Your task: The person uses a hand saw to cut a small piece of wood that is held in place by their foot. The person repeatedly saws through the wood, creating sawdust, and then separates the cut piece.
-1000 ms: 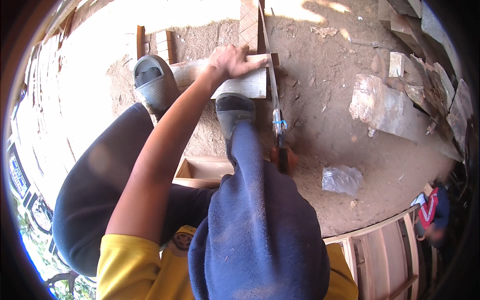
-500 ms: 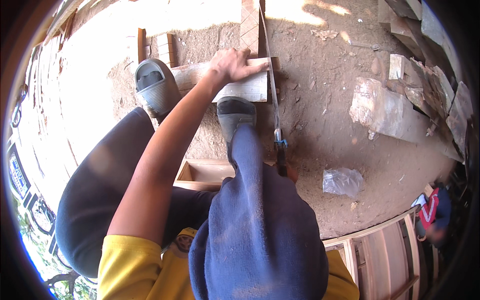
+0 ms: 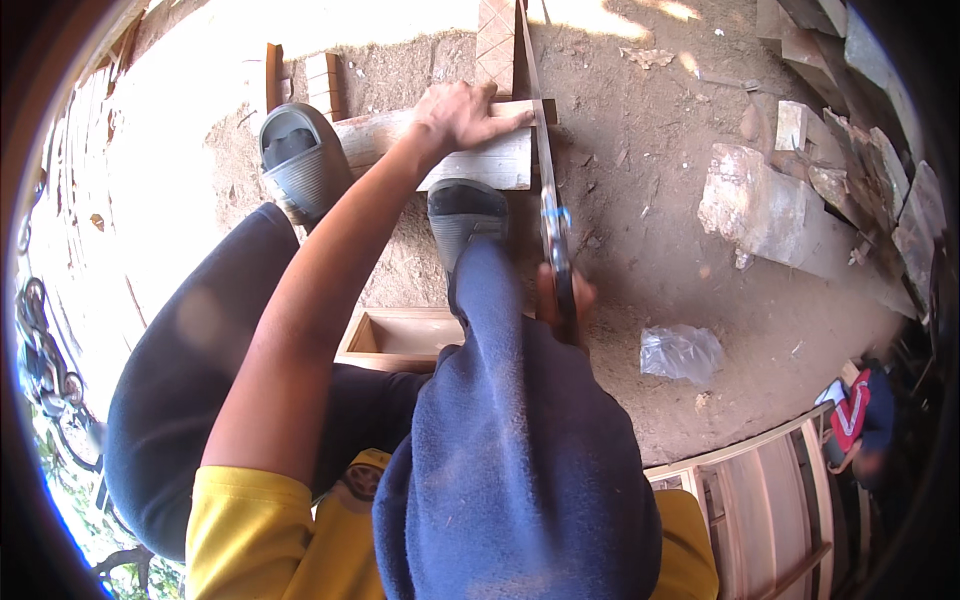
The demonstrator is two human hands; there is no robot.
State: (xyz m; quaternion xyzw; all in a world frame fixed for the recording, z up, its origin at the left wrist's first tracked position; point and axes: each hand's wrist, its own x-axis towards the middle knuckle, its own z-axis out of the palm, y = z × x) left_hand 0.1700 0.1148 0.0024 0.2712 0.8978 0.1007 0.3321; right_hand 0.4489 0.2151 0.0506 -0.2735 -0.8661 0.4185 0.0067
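Ground: brown earth (image 3: pixel 640 260), strewn with small chips, sunlit to glare at left and along the far edge.

Item, left hand (image 3: pixel 465 115): clasps a wood strip (image 3: pixel 514 109) from above, thumb stretched rightward near the blade, other fingers bent over the far side, their tips hidden.

Item, right hand (image 3: pixel 584 296): closed around the handle of a handsaw (image 3: pixel 547 170), partly hidden behind handle and knee. Saw: long narrow blade, blue tie near the handle; it points away from the person and crosses the strip's right end.

Item, pale board (image 3: pixel 490 168): beneath the left hand, on the near side of the strip; right sandal (image 3: pixel 468 210) at its near edge.

Item, left sandal (image 3: pixel 300 155): dark grey, beside the board's left end.

Sundries: flat plank (image 3: pixel 496 50) beyond the hand; shallow wooden box (image 3: pixel 362 333) nearer the person; clear plastic bag (image 3: pixel 680 354) and weathered slab (image 3: pixel 765 205) at right.
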